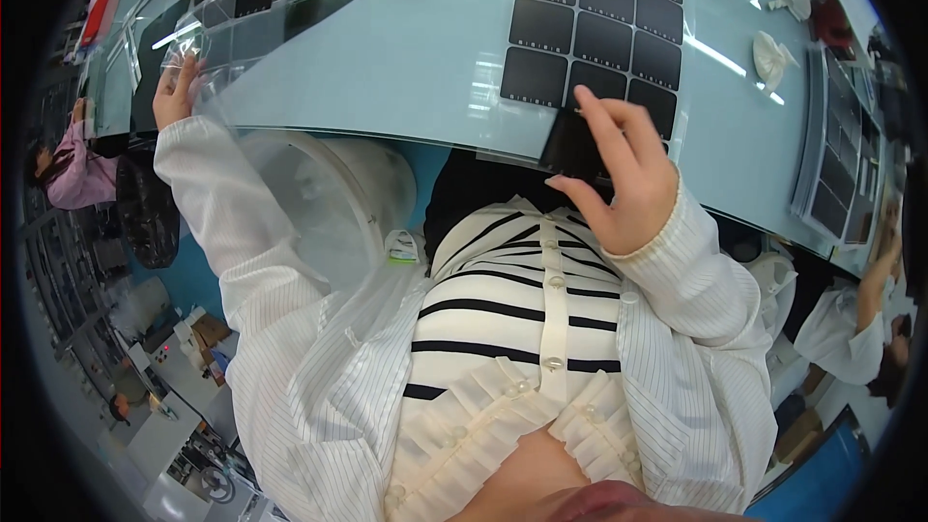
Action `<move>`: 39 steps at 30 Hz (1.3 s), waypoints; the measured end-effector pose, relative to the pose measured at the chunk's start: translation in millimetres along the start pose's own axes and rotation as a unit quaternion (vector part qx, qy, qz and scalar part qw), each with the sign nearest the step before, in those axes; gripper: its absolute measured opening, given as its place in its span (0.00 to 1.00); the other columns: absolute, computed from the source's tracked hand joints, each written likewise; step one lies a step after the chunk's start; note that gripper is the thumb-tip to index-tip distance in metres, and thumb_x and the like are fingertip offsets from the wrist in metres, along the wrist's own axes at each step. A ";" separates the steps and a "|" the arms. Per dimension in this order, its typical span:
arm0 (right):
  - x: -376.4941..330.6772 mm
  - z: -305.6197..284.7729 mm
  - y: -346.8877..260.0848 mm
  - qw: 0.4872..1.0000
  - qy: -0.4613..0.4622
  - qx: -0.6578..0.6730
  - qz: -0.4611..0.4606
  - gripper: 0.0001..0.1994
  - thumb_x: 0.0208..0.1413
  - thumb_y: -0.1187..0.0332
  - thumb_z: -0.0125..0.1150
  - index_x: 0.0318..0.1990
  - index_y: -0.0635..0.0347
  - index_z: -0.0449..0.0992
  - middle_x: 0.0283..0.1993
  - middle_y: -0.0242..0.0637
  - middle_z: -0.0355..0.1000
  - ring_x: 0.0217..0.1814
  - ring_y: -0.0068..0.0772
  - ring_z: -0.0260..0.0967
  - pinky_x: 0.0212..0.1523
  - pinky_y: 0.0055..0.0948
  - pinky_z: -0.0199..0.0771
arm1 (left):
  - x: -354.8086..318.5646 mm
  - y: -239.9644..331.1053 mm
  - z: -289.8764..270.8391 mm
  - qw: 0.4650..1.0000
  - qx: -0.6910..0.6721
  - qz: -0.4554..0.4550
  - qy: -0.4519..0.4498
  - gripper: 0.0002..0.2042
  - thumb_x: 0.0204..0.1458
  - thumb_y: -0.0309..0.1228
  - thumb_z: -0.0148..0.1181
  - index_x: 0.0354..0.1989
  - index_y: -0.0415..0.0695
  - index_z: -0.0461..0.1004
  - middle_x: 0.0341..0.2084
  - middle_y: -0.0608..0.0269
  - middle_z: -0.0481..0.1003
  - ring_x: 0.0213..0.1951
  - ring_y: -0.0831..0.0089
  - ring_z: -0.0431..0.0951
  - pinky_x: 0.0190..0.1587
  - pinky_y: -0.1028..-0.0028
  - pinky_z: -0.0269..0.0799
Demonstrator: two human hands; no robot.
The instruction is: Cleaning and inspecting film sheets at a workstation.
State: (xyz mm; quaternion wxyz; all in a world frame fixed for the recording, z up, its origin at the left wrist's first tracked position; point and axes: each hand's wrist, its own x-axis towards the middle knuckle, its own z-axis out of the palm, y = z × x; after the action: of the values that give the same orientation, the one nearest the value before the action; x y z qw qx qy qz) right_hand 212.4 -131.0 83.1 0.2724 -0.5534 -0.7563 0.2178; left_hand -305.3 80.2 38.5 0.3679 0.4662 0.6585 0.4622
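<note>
My right hand (619,174) pinches a thin black square panel (572,147) at the near edge of the pale blue table (425,68). Just beyond it lies a clear plastic sheet (599,19) carrying a grid of several black square panels. My left hand (177,89) reaches far to the left and grips the edge of a clear plastic tray sheet (253,10) that has one black square in it. Both sleeves are white with thin stripes.
A stack of trays with black squares (839,150) lies at the table's right end, with white gloves (773,56) behind it. A white round bin (329,193) stands under the table. Another person in white sits at right (855,324), one in pink at far left (72,169).
</note>
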 end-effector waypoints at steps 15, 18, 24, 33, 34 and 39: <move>10.6 36.2 9.0 0.977 0.059 -0.146 -0.142 0.13 0.37 0.66 0.69 0.30 0.65 0.78 0.36 0.42 0.75 0.44 0.44 0.71 0.42 0.31 0.76 | -113.4 85.6 65.1 0.932 0.138 0.239 0.236 0.12 0.51 0.32 0.59 0.39 0.36 0.75 0.35 0.58 0.77 0.41 0.74 0.75 0.48 0.77 0.66; 15.0 36.6 10.3 0.975 0.068 -0.145 -0.154 0.13 0.37 0.66 0.69 0.30 0.64 0.78 0.36 0.41 0.75 0.44 0.43 0.71 0.41 0.31 0.76 | -138.4 103.6 95.7 0.936 0.081 0.284 0.194 0.08 0.51 0.27 0.58 0.37 0.36 0.75 0.32 0.56 0.78 0.38 0.73 0.76 0.47 0.76 0.68; 15.9 42.7 12.0 0.972 0.082 -0.145 -0.164 0.12 0.37 0.65 0.69 0.30 0.63 0.79 0.36 0.40 0.76 0.44 0.43 0.71 0.41 0.30 0.76 | -156.2 112.1 120.0 0.937 0.082 0.324 0.102 0.07 0.52 0.26 0.57 0.34 0.37 0.77 0.31 0.57 0.78 0.37 0.73 0.76 0.47 0.76 0.67; 12.3 41.4 10.6 0.971 0.069 -0.164 -0.158 0.13 0.37 0.64 0.68 0.30 0.61 0.79 0.36 0.38 0.76 0.45 0.40 0.71 0.42 0.29 0.75 | -156.0 109.3 153.7 0.900 0.115 0.411 -0.087 0.05 0.51 0.25 0.57 0.34 0.38 0.77 0.30 0.61 0.78 0.35 0.75 0.76 0.41 0.80 0.68; 11.9 40.8 10.1 0.971 0.070 -0.164 -0.158 0.13 0.37 0.64 0.68 0.30 0.61 0.79 0.36 0.38 0.76 0.45 0.40 0.71 0.42 0.29 0.75 | -156.0 108.8 158.2 0.899 0.101 0.412 -0.108 0.05 0.51 0.25 0.57 0.34 0.39 0.77 0.30 0.61 0.78 0.34 0.74 0.76 0.40 0.80 0.68; 10.7 39.8 12.3 0.966 0.039 -0.193 -0.167 0.15 0.39 0.60 0.67 0.33 0.60 0.79 0.39 0.37 0.75 0.49 0.41 0.69 0.47 0.38 0.72 | -159.0 113.3 178.7 0.875 0.162 0.424 -0.167 0.06 0.53 0.24 0.53 0.35 0.37 0.75 0.32 0.59 0.77 0.38 0.72 0.75 0.45 0.77 0.66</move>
State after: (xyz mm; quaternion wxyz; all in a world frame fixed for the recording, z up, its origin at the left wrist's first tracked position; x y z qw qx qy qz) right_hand 192.7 -118.2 47.1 0.2224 -0.4696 -0.8544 -0.0027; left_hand -63.9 -8.3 100.9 0.1609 0.8239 0.3922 0.3763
